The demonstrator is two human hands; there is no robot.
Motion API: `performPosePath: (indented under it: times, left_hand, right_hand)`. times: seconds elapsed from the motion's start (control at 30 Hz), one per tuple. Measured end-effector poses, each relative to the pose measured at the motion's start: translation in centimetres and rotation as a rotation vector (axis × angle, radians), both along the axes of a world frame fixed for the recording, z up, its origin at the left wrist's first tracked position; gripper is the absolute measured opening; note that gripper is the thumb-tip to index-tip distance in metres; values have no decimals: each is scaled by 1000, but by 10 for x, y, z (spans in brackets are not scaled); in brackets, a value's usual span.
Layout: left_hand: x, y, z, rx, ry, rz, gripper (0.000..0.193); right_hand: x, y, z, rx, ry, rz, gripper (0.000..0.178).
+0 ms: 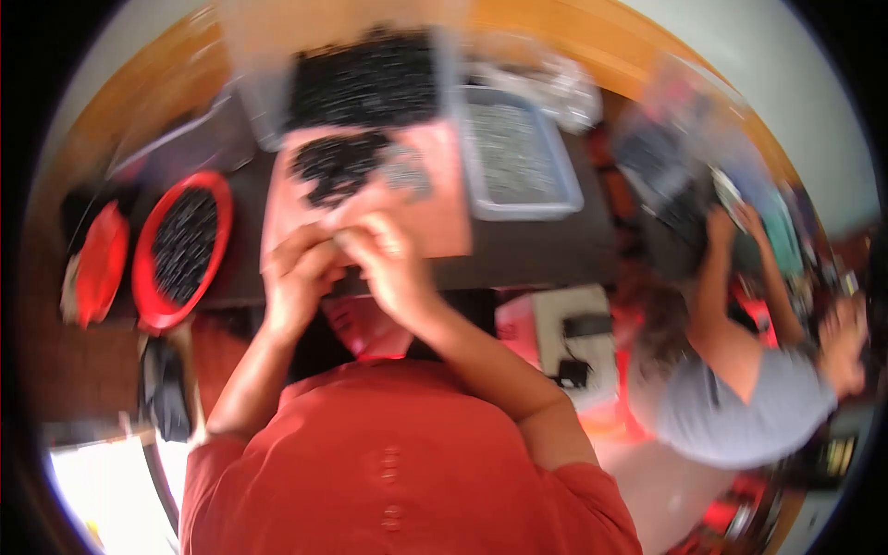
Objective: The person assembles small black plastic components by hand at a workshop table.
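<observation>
My left hand (300, 270) and my right hand (387, 262) meet over the near edge of a pink sheet (447, 227) on a dark table. Thumbs and fingertips are pinched together. Whatever is between them is too small and blurred to make out. On the sheet, just beyond my fingers, lies a loose heap of small black pieces (338, 168). A smaller heap of grey metallic-looking pieces (405, 172) touches its right side.
Behind the sheet stands a clear bin (268, 116) of black pieces. A clear tray (532, 212) of grey pieces is right of it. Left sits a red bowl (222, 208) of black pieces beside a red bag (104, 264). A person in grey (749, 407) works at the right.
</observation>
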State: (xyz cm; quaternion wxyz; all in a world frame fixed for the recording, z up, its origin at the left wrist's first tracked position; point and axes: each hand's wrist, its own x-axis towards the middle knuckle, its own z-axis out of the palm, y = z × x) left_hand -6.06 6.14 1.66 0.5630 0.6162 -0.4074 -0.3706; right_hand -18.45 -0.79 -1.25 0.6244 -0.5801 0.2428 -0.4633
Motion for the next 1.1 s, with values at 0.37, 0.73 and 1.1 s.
performPosePath:
  times: [0.37,0.73,1.1]
  left_hand:
    - [13,-1,-27,-410,-199,-223,18]
    - [9,-8,-34,-350,-15,-191,16]
    - [18,1,-16,-320,207,-205,18]
  right_hand:
    - [-2,6,0,17,91,-96,9]
    - [-2,6,0,-30,147,-135,12]
    - [3,-2,-3,90,85,-103,10]
